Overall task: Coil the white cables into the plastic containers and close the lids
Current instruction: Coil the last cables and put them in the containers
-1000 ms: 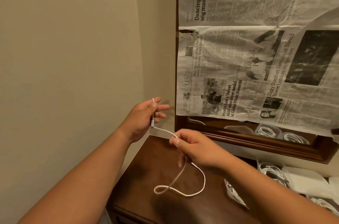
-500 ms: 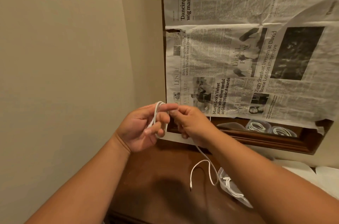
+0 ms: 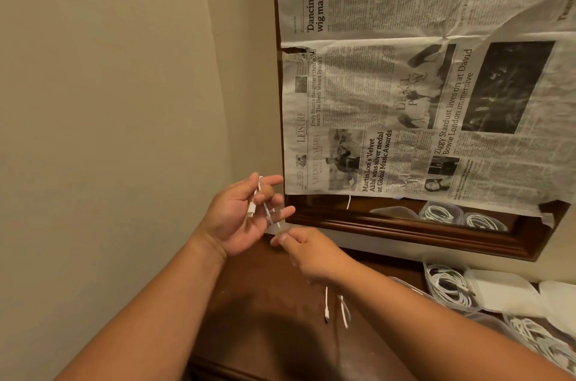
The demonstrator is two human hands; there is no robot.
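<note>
Since half a second ago the two hands have parted: the right hand [image 3: 307, 251] has dropped below and to the right of the left hand [image 3: 240, 215], whose fingers have opened out from their earlier curl. The left hand is now palm-up with fingers spread and nearly straight, and the white cable [image 3: 264, 204] is draped over them, its connector lying against the palm. The right hand pinches the same cable between thumb and forefinger just beneath the left fingertips. The rest of the cable drops behind the right wrist, its free end dangling over the dark wooden dresser top [image 3: 265, 302]. Both hands are near the dresser's back left corner, close to the beige wall [image 3: 109, 100] and just in front of the lower edge of the mirror frame [image 3: 405, 227], which is covered by newspaper [image 3: 405, 100]. Plastic containers [image 3: 448, 287] of coiled cable crowd the right side, while the dresser top under the forearms is bare.
</note>
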